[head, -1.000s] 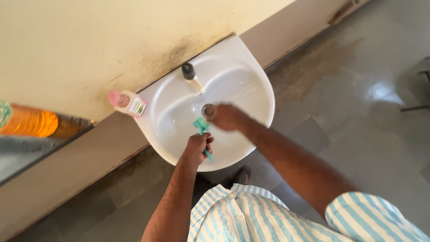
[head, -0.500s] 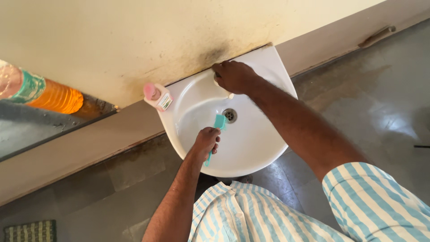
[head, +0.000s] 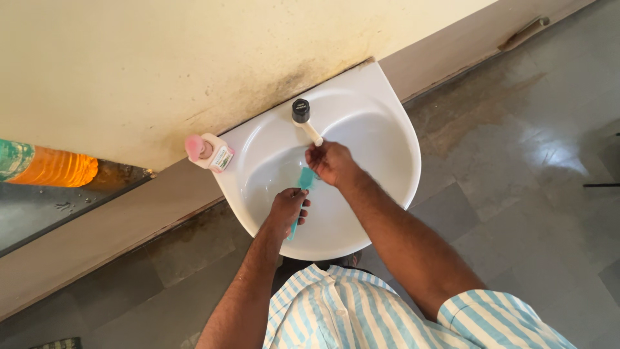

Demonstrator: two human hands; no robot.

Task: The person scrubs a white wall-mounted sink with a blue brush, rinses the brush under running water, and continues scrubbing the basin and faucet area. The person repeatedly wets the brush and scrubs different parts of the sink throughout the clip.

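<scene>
My left hand (head: 285,210) grips a teal toothbrush (head: 302,183) by its handle, over the bowl of a white wall-mounted sink (head: 394,136). The brush head points up toward the tap. My right hand (head: 330,161) hovers just below the spout of the white tap with a black knob (head: 301,111), its fingers pinched at the toothbrush head. Whether water is running cannot be told.
A small pink-capped bottle (head: 210,152) stands on the sink's left rim. An orange bottle (head: 55,168) lies on a ledge at the far left. A stained cream wall is behind the sink; a grey tiled floor lies below and to the right.
My right hand has come down from the tap knob to the toothbrush head under the spout. My left hand has kept the toothbrush over the bowl. The view has shifted slightly.
</scene>
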